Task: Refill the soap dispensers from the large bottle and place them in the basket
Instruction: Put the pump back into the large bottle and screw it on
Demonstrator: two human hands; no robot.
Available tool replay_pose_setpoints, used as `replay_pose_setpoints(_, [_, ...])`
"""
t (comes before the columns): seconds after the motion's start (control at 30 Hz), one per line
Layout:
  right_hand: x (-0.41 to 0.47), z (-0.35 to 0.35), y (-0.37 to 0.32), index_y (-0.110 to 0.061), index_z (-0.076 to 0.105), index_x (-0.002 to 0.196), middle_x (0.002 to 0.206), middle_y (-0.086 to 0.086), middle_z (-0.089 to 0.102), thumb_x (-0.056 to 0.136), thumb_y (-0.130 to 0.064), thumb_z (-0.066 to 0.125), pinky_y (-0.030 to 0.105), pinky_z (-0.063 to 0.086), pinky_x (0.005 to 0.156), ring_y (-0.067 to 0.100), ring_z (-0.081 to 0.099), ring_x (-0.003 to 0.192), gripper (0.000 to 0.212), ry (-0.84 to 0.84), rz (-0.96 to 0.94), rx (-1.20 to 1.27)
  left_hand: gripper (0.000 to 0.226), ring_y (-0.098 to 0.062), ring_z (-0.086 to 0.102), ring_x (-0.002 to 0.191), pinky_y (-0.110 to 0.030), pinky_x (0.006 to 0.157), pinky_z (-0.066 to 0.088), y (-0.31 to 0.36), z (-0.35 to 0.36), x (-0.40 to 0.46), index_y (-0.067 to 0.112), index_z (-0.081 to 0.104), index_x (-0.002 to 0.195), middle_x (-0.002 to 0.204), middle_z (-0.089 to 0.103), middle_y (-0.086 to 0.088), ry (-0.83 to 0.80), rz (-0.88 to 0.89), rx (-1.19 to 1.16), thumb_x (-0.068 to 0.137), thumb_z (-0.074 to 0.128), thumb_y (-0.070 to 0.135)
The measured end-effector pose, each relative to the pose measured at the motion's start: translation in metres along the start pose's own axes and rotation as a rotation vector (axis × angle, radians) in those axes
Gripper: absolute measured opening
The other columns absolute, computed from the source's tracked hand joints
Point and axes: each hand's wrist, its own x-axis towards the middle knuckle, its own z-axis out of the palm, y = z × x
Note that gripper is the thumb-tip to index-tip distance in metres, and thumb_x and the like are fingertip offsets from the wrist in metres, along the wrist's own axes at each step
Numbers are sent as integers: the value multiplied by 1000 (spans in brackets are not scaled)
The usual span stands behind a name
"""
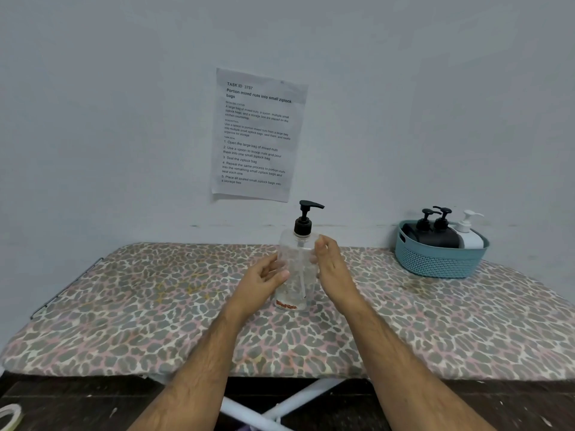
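A tall clear bottle (pixel 295 269) with a black pump top and a red label near its base stands upright in the middle of the leopard-print board (pixel 155 306). My left hand (pixel 264 279) is at the bottle's left side, fingers loosely curved, thumb tip against its front. My right hand (pixel 331 264) is at its right side, fingers relaxed and spread, just touching or a hair off the wall. Neither hand wraps the bottle. A teal basket (pixel 435 262) at the far right holds two black pump dispensers (pixel 435 236) and a white one (pixel 469 234).
A printed sheet (pixel 256 135) is taped to the grey wall behind the board. White crossed legs (pixel 280 405) show under the board's front edge. A tape roll (pixel 9 415) lies on the dark floor at lower left.
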Motion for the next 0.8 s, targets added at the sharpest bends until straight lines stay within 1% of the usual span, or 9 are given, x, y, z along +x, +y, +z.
replay_pose_setpoints(0.1, [-5,-3,6,-28,33,145,137,-5,50,83,-79,39,34,48,96,13,53,122,81,-21,-8,-18,60,-11,61,118,-34,92,56,-4,0,1,23,47,144,133,60,5,31,-9,-23,89,71,27])
replay_pose_setpoints(0.17, [-6,-4,14,-27,36,143,128,-5,54,91,-59,54,28,53,85,8,58,111,63,-7,-4,-35,52,-6,65,108,-26,81,58,-2,3,1,27,49,138,122,63,11,56,4,-39,90,70,22])
replay_pose_setpoints(0.2, [-6,-5,17,-28,38,142,124,-5,55,91,-54,59,30,55,84,7,59,108,61,12,-4,-39,51,-3,67,103,-23,76,58,-2,6,2,28,49,136,118,63,13,69,7,-57,90,70,19])
replay_pose_setpoints(0.27, [-6,-7,23,-28,43,136,118,-5,57,88,-51,65,33,57,85,8,61,104,58,72,1,-38,51,-2,69,99,-21,74,57,-2,12,7,24,52,135,116,66,11,82,16,-81,89,71,15])
replay_pose_setpoints(0.37, [-2,-18,26,-27,50,125,115,-5,60,89,-46,66,30,56,83,7,62,101,44,130,0,-29,53,-4,69,98,-21,70,57,1,26,20,20,55,136,119,67,5,74,35,-69,87,73,17])
replay_pose_setpoints(0.5, [13,-46,34,-26,56,124,114,-6,63,88,-47,67,43,57,88,12,63,105,43,190,24,-36,51,-2,68,99,-18,70,56,7,53,44,24,55,131,118,65,8,66,41,-74,85,76,18])
replay_pose_setpoints(0.6, [26,-68,40,-26,57,125,116,-5,63,90,-45,67,46,57,88,14,64,105,41,220,32,-29,46,-1,69,95,-15,65,54,8,77,66,20,54,126,115,68,6,57,40,-87,85,76,18])
replay_pose_setpoints(0.7, [42,-90,44,-28,56,127,118,-5,62,93,-41,64,41,56,90,13,62,108,38,242,25,-58,43,-4,69,97,-16,66,54,6,100,90,14,53,126,118,68,2,46,31,-125,88,73,16])
replay_pose_setpoints(0.8, [61,-109,47,-24,55,133,119,-4,63,97,-31,61,29,55,83,10,62,105,37,248,19,-69,44,-18,65,113,-30,83,59,0,120,118,17,54,128,128,64,-3,27,27,-161,89,72,19])
